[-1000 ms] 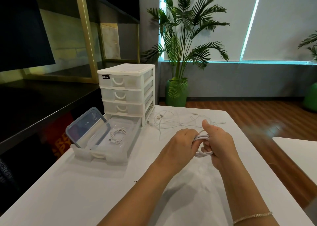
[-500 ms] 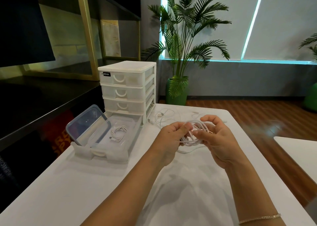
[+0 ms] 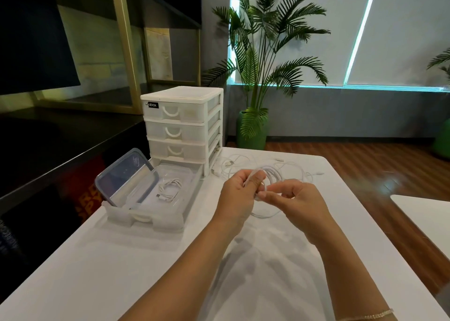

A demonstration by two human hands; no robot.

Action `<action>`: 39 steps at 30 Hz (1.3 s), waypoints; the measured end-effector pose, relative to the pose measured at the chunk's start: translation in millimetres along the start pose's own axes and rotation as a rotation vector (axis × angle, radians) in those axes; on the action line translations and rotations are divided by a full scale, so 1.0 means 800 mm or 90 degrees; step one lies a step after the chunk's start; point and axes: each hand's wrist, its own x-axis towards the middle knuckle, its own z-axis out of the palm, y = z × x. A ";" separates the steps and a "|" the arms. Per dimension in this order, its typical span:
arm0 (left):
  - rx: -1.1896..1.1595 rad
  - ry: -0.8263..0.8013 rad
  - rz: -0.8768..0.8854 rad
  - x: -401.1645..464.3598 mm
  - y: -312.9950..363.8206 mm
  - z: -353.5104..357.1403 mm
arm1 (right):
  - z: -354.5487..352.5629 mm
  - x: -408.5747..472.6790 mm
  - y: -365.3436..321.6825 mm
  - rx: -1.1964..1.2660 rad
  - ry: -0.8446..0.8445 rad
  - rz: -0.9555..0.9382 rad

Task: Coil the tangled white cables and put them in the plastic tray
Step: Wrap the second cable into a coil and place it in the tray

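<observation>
A white cable coil (image 3: 273,177) is held up above the white table (image 3: 146,260) between both hands. My left hand (image 3: 239,194) grips the coil's left side with curled fingers. My right hand (image 3: 298,199) pinches a strand of the same coil at its lower edge, and a loop of it hangs down below the hands. More tangled white cables (image 3: 243,162) lie on the table behind the hands. The clear plastic tray (image 3: 170,219), a pulled-out drawer, sits to the left with one coiled white cable (image 3: 169,189) inside.
A white drawer unit (image 3: 182,126) stands behind the tray. A clear lid with a blue-grey rim (image 3: 125,177) leans in the tray's left side. A dark counter runs along the left, a potted palm (image 3: 258,77) stands behind the table, and a second white table (image 3: 426,211) is at right.
The hands lifted the coil off the table and apart from a tight two-handed clasp; the right hand now pinches a strand while the left holds the loops. The view tilted up slightly.
</observation>
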 end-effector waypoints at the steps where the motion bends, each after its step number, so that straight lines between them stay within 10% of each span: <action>1: 0.015 0.001 0.014 0.001 -0.001 0.000 | 0.002 0.001 0.000 -0.023 0.011 -0.010; 16: 0.387 0.035 0.238 0.000 -0.001 -0.009 | 0.000 0.012 -0.008 0.163 0.065 0.208; 28: 0.195 -0.175 0.006 0.000 0.003 -0.011 | -0.016 0.015 -0.004 0.342 0.170 0.256; 39: 0.191 -0.213 0.129 -0.011 0.000 -0.006 | -0.011 0.013 0.011 0.471 0.172 0.351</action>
